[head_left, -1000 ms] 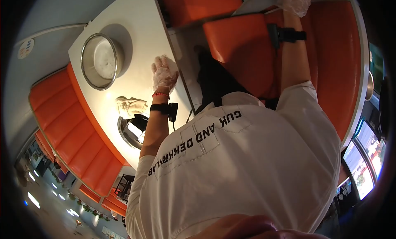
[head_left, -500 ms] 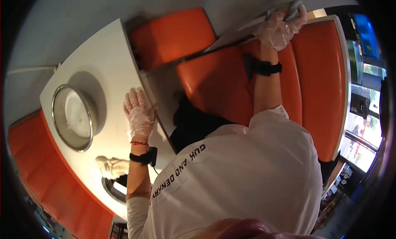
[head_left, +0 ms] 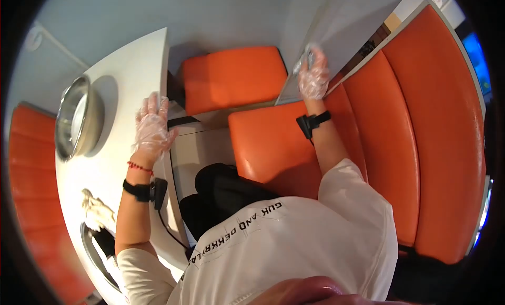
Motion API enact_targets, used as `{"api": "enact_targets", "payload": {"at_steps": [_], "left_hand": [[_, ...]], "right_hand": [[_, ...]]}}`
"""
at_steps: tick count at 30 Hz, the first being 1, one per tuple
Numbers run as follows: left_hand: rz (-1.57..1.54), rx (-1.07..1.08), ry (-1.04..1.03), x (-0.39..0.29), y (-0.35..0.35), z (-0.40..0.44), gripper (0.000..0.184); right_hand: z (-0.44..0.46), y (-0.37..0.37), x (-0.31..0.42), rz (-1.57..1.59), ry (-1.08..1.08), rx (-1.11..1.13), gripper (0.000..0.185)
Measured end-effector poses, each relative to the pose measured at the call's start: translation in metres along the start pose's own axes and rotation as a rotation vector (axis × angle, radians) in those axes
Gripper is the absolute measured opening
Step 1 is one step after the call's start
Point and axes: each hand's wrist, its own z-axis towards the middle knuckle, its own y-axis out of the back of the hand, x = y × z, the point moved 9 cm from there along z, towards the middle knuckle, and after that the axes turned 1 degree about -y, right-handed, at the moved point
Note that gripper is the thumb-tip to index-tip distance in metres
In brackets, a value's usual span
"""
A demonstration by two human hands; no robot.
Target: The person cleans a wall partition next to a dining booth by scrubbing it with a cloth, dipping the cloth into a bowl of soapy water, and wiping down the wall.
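Note:
My left hand (head_left: 152, 127), in a clear plastic glove, rests flat on the edge of the white table (head_left: 123, 57), fingers spread and holding nothing. On the other side, my right hand (head_left: 314, 76), gloved too, is raised by the grey wall panel near the top of the orange seat back. Its fingers are wrapped round a grey cloth (head_left: 304, 60), only partly visible. A metal bowl (head_left: 93, 121) with something whitish inside stands on the table left of my left hand. Nearer my body lies a crumpled cream cloth (head_left: 98, 211) at a round black tray (head_left: 94, 255).
An orange bench seat (head_left: 273, 142) with a tall orange backrest (head_left: 389, 115) stands at the right. Another orange seat (head_left: 234, 76) is against the wall ahead. A further orange bench (head_left: 34, 178) runs along the table's far left side.
My right hand has moved from the top of the backrest down and left to the wall panel, with the grey cloth. My left hand stays flat on the table edge. The view has shifted.

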Motion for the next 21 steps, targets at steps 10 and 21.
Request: {"api": "enact_targets", "payload": {"at_steps": [10,21], "left_hand": [[0.033,0.022,0.241,-0.061,0.005,-0.040,0.083],[-0.001,0.186,-0.005,-0.105,-0.051,-0.026,0.078]], "right_hand": [[0.155,0.144,0.118,0.131,0.378,-0.360,0.038],[0.062,0.061,0.064,-0.243,0.534,-0.023,0.038]]}}
